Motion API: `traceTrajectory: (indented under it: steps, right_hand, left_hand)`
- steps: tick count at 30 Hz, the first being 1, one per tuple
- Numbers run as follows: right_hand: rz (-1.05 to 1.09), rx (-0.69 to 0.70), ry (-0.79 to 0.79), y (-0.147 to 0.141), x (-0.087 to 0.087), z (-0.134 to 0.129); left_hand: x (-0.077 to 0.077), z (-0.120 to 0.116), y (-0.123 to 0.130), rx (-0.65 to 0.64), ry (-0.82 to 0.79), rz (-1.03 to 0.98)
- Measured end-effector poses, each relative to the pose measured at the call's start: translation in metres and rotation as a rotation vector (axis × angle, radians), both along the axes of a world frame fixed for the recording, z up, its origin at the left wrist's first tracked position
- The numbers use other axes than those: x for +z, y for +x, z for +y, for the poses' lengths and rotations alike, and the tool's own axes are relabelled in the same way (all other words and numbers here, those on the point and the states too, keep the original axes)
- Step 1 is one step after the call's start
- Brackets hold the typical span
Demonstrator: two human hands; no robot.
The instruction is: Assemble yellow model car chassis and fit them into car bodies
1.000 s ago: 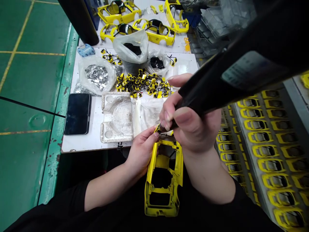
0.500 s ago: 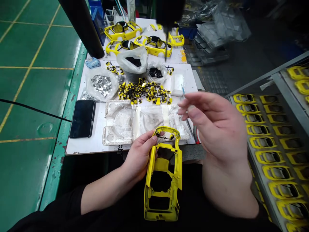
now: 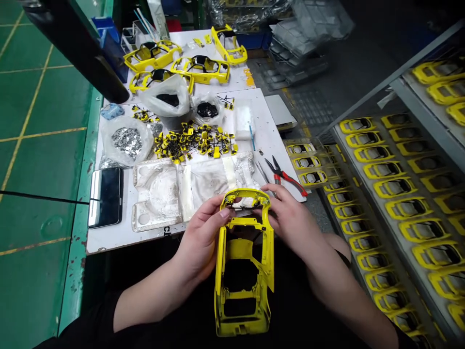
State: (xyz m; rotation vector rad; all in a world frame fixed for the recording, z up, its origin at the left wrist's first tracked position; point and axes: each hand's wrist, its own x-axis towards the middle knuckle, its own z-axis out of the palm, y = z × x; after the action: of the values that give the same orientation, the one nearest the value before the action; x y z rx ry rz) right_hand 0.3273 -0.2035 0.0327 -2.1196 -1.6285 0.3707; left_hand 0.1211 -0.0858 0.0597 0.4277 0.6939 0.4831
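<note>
Both my hands hold the front end of a yellow model car body shell [image 3: 240, 249], which stands tilted with its tail toward me. My left hand [image 3: 201, 237] grips its left side, and my right hand [image 3: 290, 218] presses on its right side. Thin black wires with small yellow pieces [image 3: 247, 204] cross the shell's front opening, partly hidden by my fingers. Beyond the shell lies a white foam mould [image 3: 156, 194].
The white table holds a heap of wired yellow parts [image 3: 192, 143], bags of silver [image 3: 127, 143] and black pieces [image 3: 207, 110], red-handled pliers [image 3: 283, 177], a phone [image 3: 105, 198] and more shells [image 3: 199, 68]. A rack of yellow shells [image 3: 395, 208] stands to the right.
The black tool held in my right hand earlier has left the view. My right hand has come back to the shell and now grips its right side. The shell stays in my left hand.
</note>
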Motion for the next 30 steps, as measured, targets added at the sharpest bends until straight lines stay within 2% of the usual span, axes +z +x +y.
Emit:
traceTrajectory:
  steps: [4,8,11,14,15,18,20,25,30]
  right_hand:
    - [0.046,0.027,0.025,-0.002,-0.005,0.002]
    - [0.069,0.022,0.058,-0.003,-0.003,-0.001]
    - [0.105,-0.103,0.123,-0.005,0.009,-0.011]
    - [0.358,-0.249,0.086,-0.011,0.025,-0.026]
    - [0.505,-0.24,0.026,-0.014,0.029,-0.032]
    - [0.989,-0.09,-0.17,-0.026,0.035,-0.046]
    - [1.204,-0.055,-0.211,-0.035,0.034,-0.051]
    - [1.33,-0.146,-0.168,-0.05,0.029,-0.052]
    - [1.407,-0.166,-0.163,-0.055,0.028,-0.051]
  left_hand:
    - [-0.005,-0.001,0.004,-0.034,-0.025,-0.029]
    - [-0.003,0.0,0.002,-0.101,-0.071,-0.064]
    - [-0.001,0.002,-0.001,-0.113,-0.08,-0.073]
    - [-0.001,0.005,-0.003,-0.133,-0.101,-0.071]
    - [-0.001,0.006,-0.004,-0.153,-0.105,-0.079]
    - [-0.003,0.009,-0.004,-0.207,-0.098,-0.117]
    - [-0.004,0.01,-0.004,-0.222,-0.097,-0.14]
    - [-0.003,0.012,-0.004,-0.222,-0.075,-0.131]
    - [-0.006,0.012,-0.004,-0.228,-0.064,-0.115]
